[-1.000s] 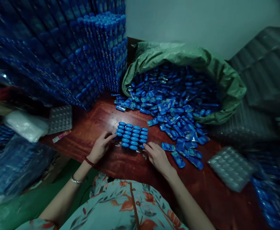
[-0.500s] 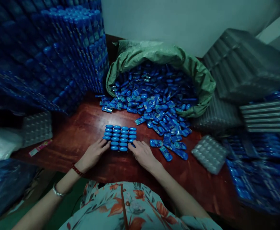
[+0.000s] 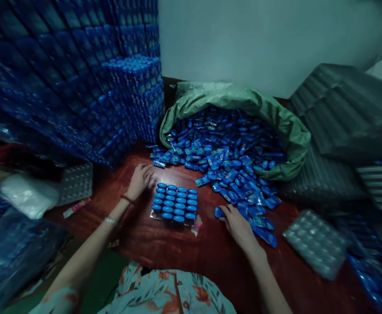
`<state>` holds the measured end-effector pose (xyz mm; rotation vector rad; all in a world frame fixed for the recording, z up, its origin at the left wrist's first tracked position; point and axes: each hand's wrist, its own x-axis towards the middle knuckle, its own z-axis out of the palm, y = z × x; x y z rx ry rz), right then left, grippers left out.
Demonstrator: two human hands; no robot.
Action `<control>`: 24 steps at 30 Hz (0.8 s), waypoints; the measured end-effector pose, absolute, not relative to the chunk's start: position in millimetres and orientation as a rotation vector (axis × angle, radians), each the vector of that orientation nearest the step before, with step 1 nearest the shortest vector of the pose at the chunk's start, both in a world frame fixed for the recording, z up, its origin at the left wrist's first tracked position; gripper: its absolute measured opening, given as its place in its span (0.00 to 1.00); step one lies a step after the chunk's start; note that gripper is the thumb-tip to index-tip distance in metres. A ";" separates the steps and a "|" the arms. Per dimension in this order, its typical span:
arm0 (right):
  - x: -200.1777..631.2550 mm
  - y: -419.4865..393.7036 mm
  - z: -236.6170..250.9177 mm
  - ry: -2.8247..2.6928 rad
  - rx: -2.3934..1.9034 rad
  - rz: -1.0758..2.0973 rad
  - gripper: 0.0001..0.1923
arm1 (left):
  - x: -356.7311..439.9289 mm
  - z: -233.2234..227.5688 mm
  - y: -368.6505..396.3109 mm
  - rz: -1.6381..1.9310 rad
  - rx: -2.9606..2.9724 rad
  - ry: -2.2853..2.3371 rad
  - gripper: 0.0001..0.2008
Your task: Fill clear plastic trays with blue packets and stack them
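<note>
Small, flat blue bottles (image 3: 175, 203) stand packed in rows in a clear tray on the table, their rounded ends up. Right of that block, my right hand (image 3: 239, 224) has its fingers closed around one blue bottle (image 3: 218, 212) beside the loose pile. My left hand (image 3: 141, 179) is above the table, up and left of the block, fingers stretched out and nothing visible in them. A pink-and-white printed strip (image 3: 196, 225) sticks out by the block's lower right corner. Loose blue bottles (image 3: 233, 174) spill toward me.
A green woven sack (image 3: 295, 161) full of blue bottles lies open at the back. Tall stacks of filled packs (image 3: 138, 96) rise on the left. Empty clear trays (image 3: 334, 109) are piled right; one clear tray (image 3: 316, 244) lies nearer. A pink strip (image 3: 76, 207) lies left.
Both hands have left the block of bottles. My left hand moved up and away, and my right hand moved right and took hold of a bottle. The view has shifted.
</note>
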<state>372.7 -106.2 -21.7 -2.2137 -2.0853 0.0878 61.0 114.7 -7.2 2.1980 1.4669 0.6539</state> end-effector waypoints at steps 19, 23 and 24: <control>286.2 -128.8 -28.4 -1.362 -1.604 0.574 0.08 | 68.3 -47.4 158.9 0.807 1.895 1.524 0.13; 282.8 -127.0 -40.5 -1.726 -1.546 0.342 0.14 | 32.6 -37.8 114.2 1.160 1.743 1.437 0.13; 284.5 -127.1 -39.6 -1.821 -1.561 0.295 0.16 | 21.6 -33.7 98.9 1.215 1.701 1.431 0.13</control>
